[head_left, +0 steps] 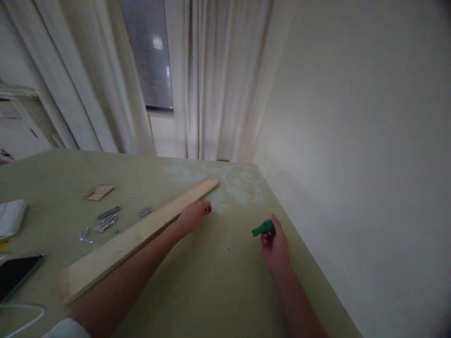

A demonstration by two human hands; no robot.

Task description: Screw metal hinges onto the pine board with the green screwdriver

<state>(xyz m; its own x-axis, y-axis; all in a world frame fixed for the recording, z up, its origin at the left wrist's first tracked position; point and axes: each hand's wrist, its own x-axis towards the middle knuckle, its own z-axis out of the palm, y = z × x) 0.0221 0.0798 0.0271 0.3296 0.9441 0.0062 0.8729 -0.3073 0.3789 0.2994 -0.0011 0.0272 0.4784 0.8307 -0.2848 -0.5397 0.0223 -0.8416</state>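
A long pale wooden plank [141, 237] lies slantwise across the table, with a few small dark holes near its middle. Over the plank's right edge reaches my left hand [196, 215], its fingers pinched together near the tabletop; whatever they hold is too small to name. My right hand [276, 241] grips a screwdriver [262, 228] by its green handle, the metal shaft pointing left and down above the table. Left of the plank lie loose screws [85, 235], a bunch of metal pieces [105, 224], a dark hinge-like strip [109, 212] and another small metal piece [144, 211].
A green patterned table [211, 291] runs along a white wall [359, 141]. At its left are a dark-screened device [17, 274], a white cable [35, 307], a white folded item [11, 218] and a small wooden piece [98, 192]. Curtains [225, 80] hang behind.
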